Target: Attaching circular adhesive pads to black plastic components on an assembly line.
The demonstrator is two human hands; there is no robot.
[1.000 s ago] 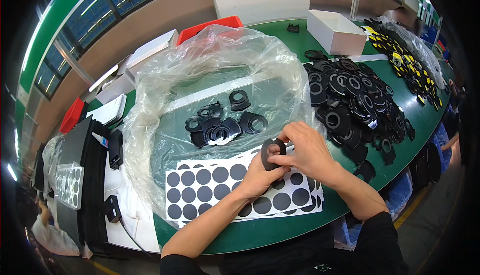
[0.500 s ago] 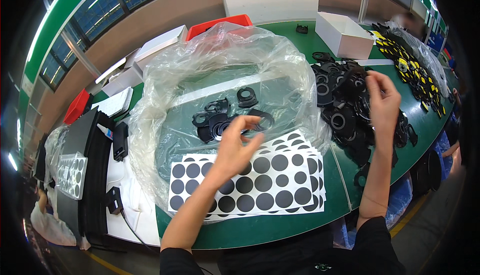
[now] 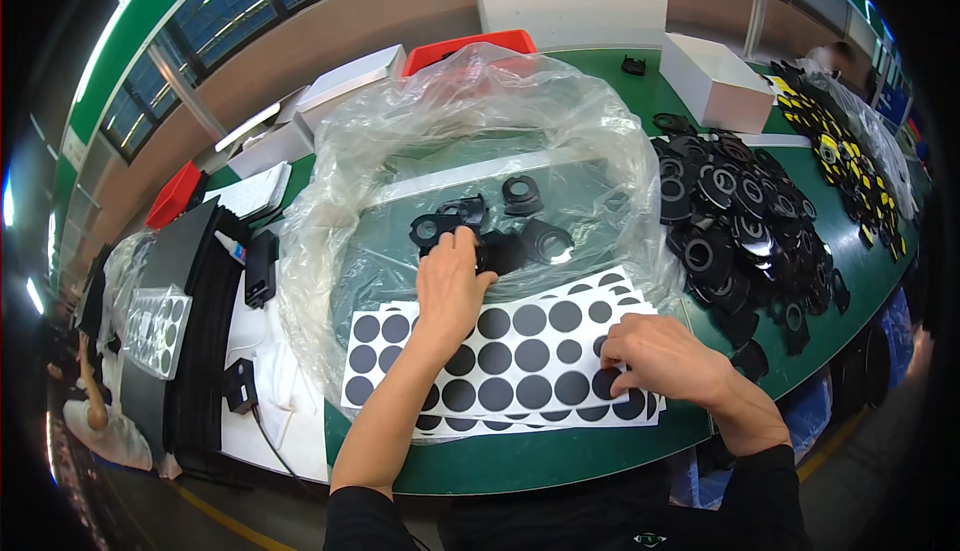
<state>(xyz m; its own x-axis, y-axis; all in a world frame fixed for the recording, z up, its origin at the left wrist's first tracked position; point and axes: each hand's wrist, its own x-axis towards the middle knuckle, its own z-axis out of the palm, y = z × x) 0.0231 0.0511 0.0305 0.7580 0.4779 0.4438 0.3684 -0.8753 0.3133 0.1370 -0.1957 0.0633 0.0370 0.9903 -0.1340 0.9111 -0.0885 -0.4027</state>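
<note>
While the right hand [image 3: 668,359] curls over the sheet of black discs [image 3: 584,332], the left hand [image 3: 445,286] lies over the black parts [image 3: 468,211] beyond its far edge

The right thumb and fingertips bend loosely, a small gap between them, at the end disc [image 3: 604,382] by the sheet's near right corner; whether they have hold of it cannot be told. From that grip the sheet stretches leftward, its long axis roughly along the near edge of the green table [image 3: 550,456]. The left is closer to the parts, thumb apart from fingers, a blurred dark part [image 3: 506,250] just beside it; whether it grips anything cannot be told
</note>
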